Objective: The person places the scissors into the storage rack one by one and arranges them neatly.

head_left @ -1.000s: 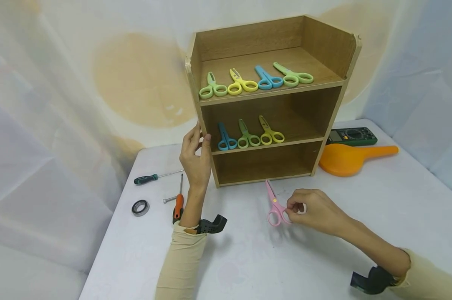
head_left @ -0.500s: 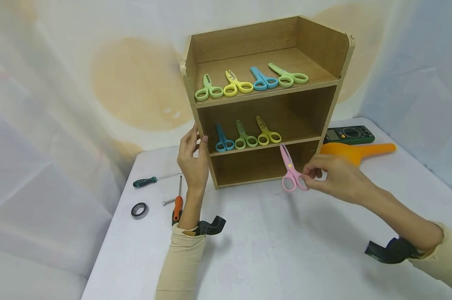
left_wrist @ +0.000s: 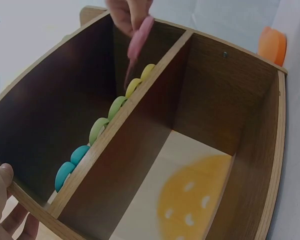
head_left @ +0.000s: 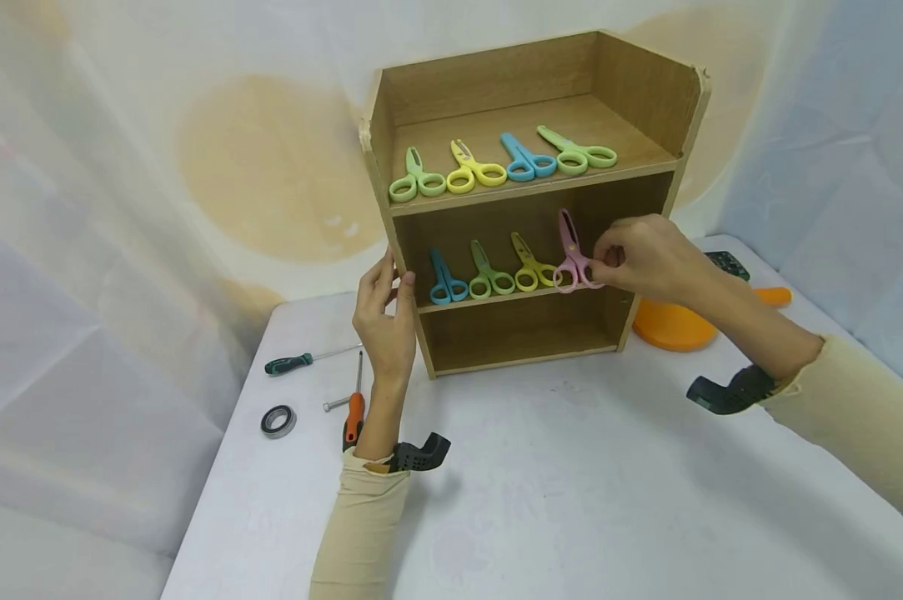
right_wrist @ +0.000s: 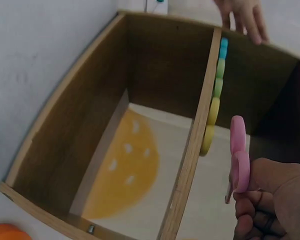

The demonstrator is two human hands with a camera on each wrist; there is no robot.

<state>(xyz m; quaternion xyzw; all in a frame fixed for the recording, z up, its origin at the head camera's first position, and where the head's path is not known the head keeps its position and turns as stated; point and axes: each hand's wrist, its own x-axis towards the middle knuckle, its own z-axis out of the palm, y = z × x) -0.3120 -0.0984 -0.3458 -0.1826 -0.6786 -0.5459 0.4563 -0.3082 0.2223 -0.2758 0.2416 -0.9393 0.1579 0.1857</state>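
My right hand pinches a pair of pink scissors by one handle loop, blades pointing up and back. The scissors are at the middle level of the wooden shelf, right of the yellow scissors, green scissors and blue scissors. In the right wrist view, the pink loops show apart from the shelf board. My left hand grips the shelf's left side panel, thumb at the front edge and fingers on the outer face.
Several scissors, including a yellow pair, line the top level. Left on the table lie a green screwdriver, an orange screwdriver, a bolt and a bearing. An orange paddle-shaped object and a multimeter lie right.
My right hand has lifted the pink scissors from low in front of the shelf up to its middle level. My left hand stays on the side panel.
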